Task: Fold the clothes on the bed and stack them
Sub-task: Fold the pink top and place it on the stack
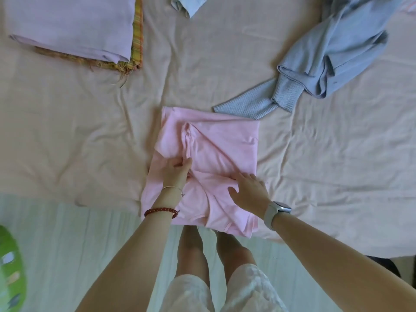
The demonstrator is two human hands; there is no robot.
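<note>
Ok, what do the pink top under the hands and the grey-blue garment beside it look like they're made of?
Pink top: seemingly thin jersey knit, matte, with soft shallow creases. Grey-blue garment: thicker knit, probably a sweater; ribbed bands show at its cuff and hem. Fibre content can't be told.

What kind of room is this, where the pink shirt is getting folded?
Probably a bedroom. A wrinkled bed sheet covers a wide soft surface, with a pink shirt half folded on it, a folded stack nearby and a gray sweater waiting.
</note>
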